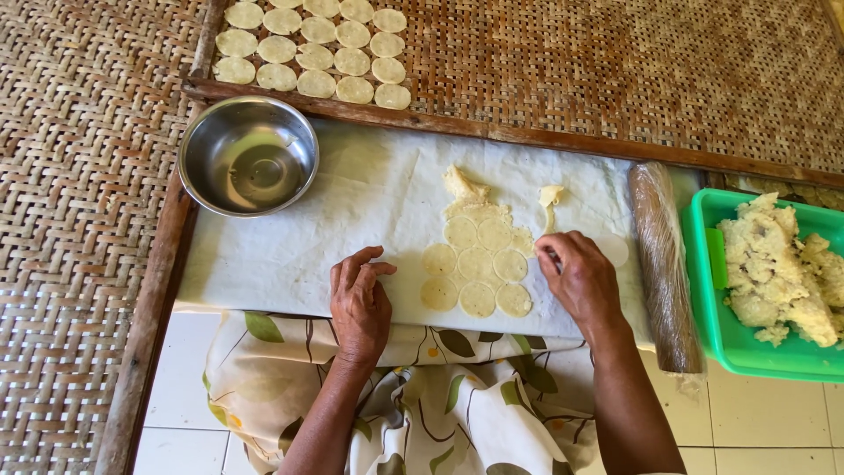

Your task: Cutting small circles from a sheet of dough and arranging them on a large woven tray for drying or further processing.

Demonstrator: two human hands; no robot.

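A thin sheet of pale dough lies on a white cloth, marked into several round discs. My left hand rests flat on the cloth just left of the discs, fingers together, holding nothing. My right hand sits at the right edge of the dough, fingers curled as if pinching it. What it pinches is hidden. Dough scraps lie at the sheet's far end.
A steel bowl stands at the cloth's far left. A plastic-wrapped rolling pin lies to the right, beside a green tub of crumbly dough. Several cut discs lie on a woven bamboo mat.
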